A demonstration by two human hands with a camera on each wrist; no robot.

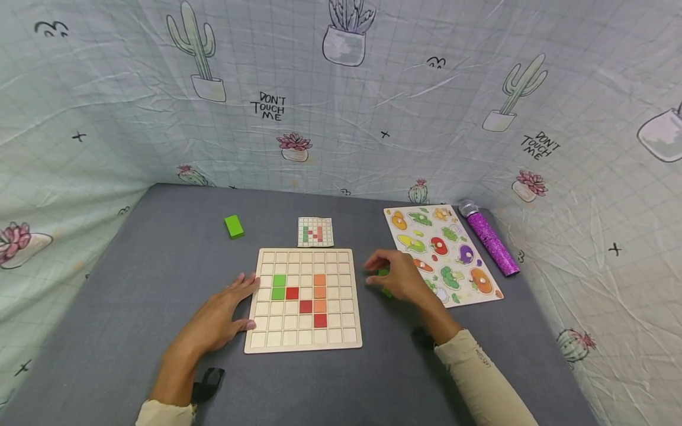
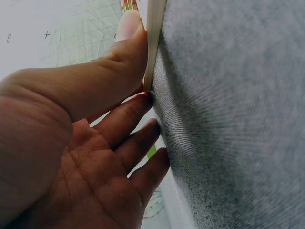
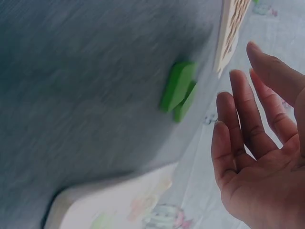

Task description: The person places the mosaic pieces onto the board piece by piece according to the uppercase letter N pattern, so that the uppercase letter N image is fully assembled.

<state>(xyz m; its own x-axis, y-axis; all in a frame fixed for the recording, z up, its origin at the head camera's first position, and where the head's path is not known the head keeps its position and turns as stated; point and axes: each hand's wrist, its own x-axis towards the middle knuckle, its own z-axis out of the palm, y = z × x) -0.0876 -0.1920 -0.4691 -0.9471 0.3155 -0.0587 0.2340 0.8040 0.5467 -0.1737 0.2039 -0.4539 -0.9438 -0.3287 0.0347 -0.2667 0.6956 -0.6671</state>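
A square wooden grid board (image 1: 266, 322) lies on the table, with green, red and orange squares in some of its cells. My left hand (image 1: 215, 319) touches its left edge with thumb and fingertips, the fingers fairly straight. In the left wrist view the thumb (image 2: 127, 28) lies against the board's edge. To the right of the board, my right hand (image 1: 402, 277) hovers over green blocks, fingers slightly bent and holding nothing. The right wrist view shows one green block (image 3: 177, 86) beside another green piece (image 3: 186, 102), both apart from the fingers.
A small pattern card (image 1: 315, 232) lies just behind the board. Another green block (image 1: 234, 226) is at the back left. On the right are a vegetable puzzle board (image 1: 426, 263), partly behind my right hand, and a glittery purple microphone (image 1: 492, 242). Printed cloth (image 1: 341, 118) hangs behind.
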